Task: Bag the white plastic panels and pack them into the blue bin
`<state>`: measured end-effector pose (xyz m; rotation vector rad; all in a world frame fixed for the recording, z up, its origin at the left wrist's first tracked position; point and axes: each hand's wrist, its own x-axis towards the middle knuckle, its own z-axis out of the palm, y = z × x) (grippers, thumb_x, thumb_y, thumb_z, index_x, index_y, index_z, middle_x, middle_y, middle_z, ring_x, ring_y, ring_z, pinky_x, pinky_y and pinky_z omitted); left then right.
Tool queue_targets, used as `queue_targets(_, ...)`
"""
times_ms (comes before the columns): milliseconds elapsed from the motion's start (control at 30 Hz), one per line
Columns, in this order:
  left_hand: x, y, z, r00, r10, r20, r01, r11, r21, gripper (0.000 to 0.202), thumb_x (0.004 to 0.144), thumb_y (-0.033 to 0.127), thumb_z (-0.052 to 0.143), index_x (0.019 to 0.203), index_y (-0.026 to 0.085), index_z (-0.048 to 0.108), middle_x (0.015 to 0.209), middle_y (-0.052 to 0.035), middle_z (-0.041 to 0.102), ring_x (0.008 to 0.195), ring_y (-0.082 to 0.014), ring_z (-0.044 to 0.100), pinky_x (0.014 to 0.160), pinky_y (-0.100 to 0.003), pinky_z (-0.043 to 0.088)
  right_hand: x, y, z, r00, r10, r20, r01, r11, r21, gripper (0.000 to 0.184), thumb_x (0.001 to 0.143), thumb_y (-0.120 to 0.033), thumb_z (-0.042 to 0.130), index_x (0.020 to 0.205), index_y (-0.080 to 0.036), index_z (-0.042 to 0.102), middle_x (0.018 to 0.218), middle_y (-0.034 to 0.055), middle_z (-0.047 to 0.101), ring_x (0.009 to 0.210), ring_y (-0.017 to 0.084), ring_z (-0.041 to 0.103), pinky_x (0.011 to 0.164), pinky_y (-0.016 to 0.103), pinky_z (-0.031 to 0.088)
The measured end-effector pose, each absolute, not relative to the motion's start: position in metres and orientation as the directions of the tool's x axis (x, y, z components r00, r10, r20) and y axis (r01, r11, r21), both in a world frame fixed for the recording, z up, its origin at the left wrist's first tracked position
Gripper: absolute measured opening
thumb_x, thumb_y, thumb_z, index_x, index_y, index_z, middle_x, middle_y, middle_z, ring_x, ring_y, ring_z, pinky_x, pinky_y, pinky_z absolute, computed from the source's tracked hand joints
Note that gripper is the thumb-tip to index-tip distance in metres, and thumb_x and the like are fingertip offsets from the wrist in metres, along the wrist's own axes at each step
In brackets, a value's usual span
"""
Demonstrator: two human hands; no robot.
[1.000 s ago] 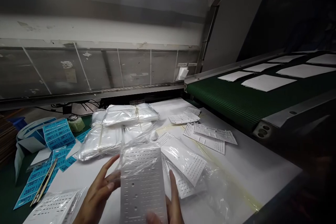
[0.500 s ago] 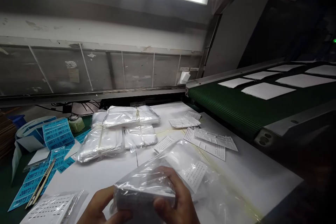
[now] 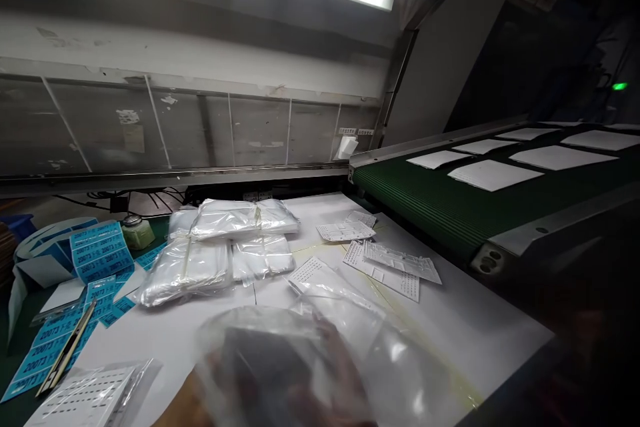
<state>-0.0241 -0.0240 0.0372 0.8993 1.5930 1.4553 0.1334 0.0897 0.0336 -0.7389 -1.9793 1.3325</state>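
At the bottom centre, a clear plastic bag with a grey, block-like stack inside is smeared by motion. My left hand grips its left side, with the fingers partly hidden behind the film. On the opposite side my right hand is closed around the bag, seen through the plastic. Just beyond lie loose clear film and a white perforated card. A bagged pack of white slotted cards rests at the lower left, near my left hand.
Tied bundles of clear bags lie mid-table, with several white cards to their right. Blue label sheets, tweezers and a small jar sit left. A green conveyor carrying white sheets runs at right.
The bag and both hands have shifted, and the film now covers more of my right hand. My view has turned slightly, so the surroundings sit a little further left.
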Motion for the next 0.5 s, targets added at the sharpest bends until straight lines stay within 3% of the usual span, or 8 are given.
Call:
queue_targets(133,-0.032,-0.023,0.044,-0.378,0.925,-0.041,-0.065,0.017,0.998,0.04,0.06,0.047,0.076,0.092,0.023,0.073,0.087,-0.0061,0.072,0.086,-0.0311,0.064,0.076,-0.037,0.05,0.127,0.088,0.035,-0.706,0.687,0.17,0.013,0.252,-0.968,0.036,0.078,-0.045,0.062,0.105,-0.022,0.058,0.088,0.0011,0.067,0.084,0.02,0.064,0.074,0.029,0.051)
queue_targets(300,-0.047,-0.013,0.069,-0.434,0.9,-0.038,-0.085,0.001,0.996,0.044,0.061,0.042,0.078,0.098,0.022,0.068,0.086,-0.0053,0.071,0.08,-0.0261,0.064,0.065,-0.028,0.05,0.132,0.08,0.003,-0.629,0.773,-0.084,0.249,0.098,-0.963,0.043,0.063,-0.029,0.071,0.104,-0.02,0.061,0.099,0.0053,0.068,0.099,0.029,0.059,0.087,0.037,0.045)
queue_targets(367,-0.044,-0.013,0.06,-0.462,0.886,-0.046,-0.078,0.012,0.997,0.039,0.061,0.04,0.078,0.094,0.023,0.068,0.086,-0.0043,0.071,0.08,-0.0255,0.064,0.066,-0.028,0.051,0.137,0.079,0.0,-0.614,0.787,-0.06,0.239,0.113,-0.964,0.045,0.061,-0.027,0.071,0.104,-0.02,0.061,0.097,0.0057,0.068,0.097,0.03,0.06,0.086,0.037,0.046)
queue_targets(500,-0.027,-0.024,0.018,-0.59,0.805,-0.061,-0.029,0.055,0.998,0.034,0.061,0.042,0.078,0.089,0.028,0.064,0.093,-0.0005,0.071,0.089,-0.0269,0.063,0.076,-0.03,0.051,0.138,0.078,0.022,-0.624,0.773,0.118,-0.046,0.115,-0.992,0.064,0.062,-0.04,0.071,0.121,-0.024,0.05,0.112,0.0055,0.064,0.106,0.028,0.058,0.09,0.031,0.046)
